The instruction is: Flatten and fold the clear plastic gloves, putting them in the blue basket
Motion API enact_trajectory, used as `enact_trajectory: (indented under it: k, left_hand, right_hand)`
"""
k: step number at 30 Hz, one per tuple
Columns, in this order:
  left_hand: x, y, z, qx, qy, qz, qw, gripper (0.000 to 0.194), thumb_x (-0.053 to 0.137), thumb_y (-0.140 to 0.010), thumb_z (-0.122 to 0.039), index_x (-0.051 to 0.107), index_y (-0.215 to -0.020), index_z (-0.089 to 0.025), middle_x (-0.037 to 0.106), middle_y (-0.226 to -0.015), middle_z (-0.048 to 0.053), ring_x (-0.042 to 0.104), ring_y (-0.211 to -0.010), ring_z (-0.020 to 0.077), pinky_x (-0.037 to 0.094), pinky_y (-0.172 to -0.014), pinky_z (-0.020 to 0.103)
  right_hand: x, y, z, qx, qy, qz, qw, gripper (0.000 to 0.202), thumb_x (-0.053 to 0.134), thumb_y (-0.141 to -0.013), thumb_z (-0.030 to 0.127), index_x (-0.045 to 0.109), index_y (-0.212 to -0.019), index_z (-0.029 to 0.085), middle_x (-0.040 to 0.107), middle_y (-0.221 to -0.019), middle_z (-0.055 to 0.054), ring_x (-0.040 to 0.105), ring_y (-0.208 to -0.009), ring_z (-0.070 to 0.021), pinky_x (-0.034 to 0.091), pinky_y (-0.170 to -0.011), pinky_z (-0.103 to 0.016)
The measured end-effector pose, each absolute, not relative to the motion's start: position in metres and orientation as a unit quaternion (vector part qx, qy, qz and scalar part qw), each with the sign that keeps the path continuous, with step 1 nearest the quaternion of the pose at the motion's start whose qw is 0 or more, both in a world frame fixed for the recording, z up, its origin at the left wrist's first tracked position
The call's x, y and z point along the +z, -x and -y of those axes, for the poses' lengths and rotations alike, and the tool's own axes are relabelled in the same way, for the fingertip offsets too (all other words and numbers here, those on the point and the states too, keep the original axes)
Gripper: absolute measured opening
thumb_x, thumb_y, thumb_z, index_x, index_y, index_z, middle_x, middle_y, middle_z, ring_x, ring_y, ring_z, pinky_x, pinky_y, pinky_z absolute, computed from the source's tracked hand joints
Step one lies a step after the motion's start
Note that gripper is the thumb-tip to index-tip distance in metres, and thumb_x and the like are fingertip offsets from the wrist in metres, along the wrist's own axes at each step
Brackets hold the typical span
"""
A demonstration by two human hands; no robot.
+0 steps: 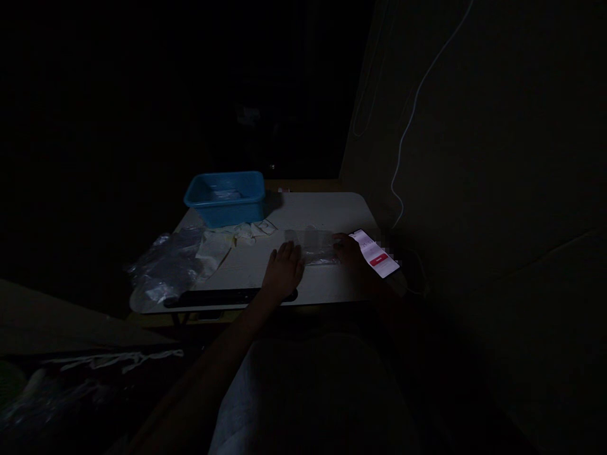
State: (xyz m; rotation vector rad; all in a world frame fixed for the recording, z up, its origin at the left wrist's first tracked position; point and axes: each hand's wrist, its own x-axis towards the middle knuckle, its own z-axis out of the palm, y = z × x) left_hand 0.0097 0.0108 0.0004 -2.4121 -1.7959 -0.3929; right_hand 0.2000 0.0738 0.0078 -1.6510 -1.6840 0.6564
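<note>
A clear plastic packet lies flat on the white table, between my two hands. My left hand rests at its left edge, palm down, with the fingers a little apart. At the packet's right edge is my right hand, dark and poorly lit; its fingertips touch the plastic, but whether they pinch it is too dark to tell. A phone with a lit screen lies just right of my right hand.
A blue basin with something pale inside stands at the table's back left. Crumpled clear plastic and white scraps lie in front of it. A black strip runs along the near edge. A white cable hangs at the right.
</note>
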Motion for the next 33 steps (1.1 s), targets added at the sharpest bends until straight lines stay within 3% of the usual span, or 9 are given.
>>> enact_trajectory:
  k: [6, 14, 23, 33]
  left_hand:
    - [0.001, -0.010, -0.010, -0.128, 0.796, 0.589, 0.056, 0.045, 0.028, -0.088, -0.030, 0.041, -0.128, -0.011, 0.039, -0.137, 0.014, 0.033, -0.127, 0.0249, 0.030, -0.102, 0.044]
    - [0.001, -0.011, -0.010, -0.103, 0.792, 0.599, 0.056, 0.049, 0.028, -0.088, -0.032, 0.038, -0.130, -0.009, 0.037, -0.138, 0.016, 0.031, -0.129, 0.0260, 0.027, -0.103, 0.044]
    - [0.000, -0.012, -0.011, -0.092, 0.786, 0.608, 0.060, 0.053, 0.025, -0.089, -0.034, 0.035, -0.132, -0.005, 0.034, -0.139, 0.018, 0.028, -0.130, 0.0266, 0.026, -0.103, 0.043]
    - [-0.001, -0.014, -0.011, -0.084, 0.779, 0.618, 0.061, 0.054, 0.023, -0.088, -0.034, 0.032, -0.133, -0.006, 0.032, -0.140, 0.018, 0.026, -0.131, 0.0270, 0.024, -0.103, 0.045]
  right_hand:
    - [0.004, -0.202, -0.076, 0.251, 0.627, 0.654, 0.340, 0.024, 0.043, -0.068, 0.012, 0.063, -0.078, 0.020, 0.066, -0.078, -0.001, 0.060, -0.078, -0.0150, 0.048, -0.074, -0.026]
    - [0.001, -0.199, -0.065, 0.263, 0.629, 0.623, 0.385, 0.044, 0.052, -0.066, 0.019, 0.053, -0.109, 0.019, 0.061, -0.073, 0.001, 0.059, -0.069, -0.0147, 0.048, -0.068, -0.027]
    - [-0.012, -0.208, -0.050, 0.306, 0.510, 0.644, 0.482, 0.059, 0.054, -0.065, 0.018, 0.039, -0.122, 0.021, 0.059, -0.105, -0.005, 0.059, -0.088, -0.0161, 0.050, -0.074, -0.030]
    - [-0.012, -0.208, -0.038, 0.320, 0.501, 0.646, 0.479, 0.063, 0.049, -0.068, 0.015, 0.032, -0.127, 0.024, 0.055, -0.116, -0.007, 0.059, -0.078, -0.0146, 0.051, -0.067, -0.030]
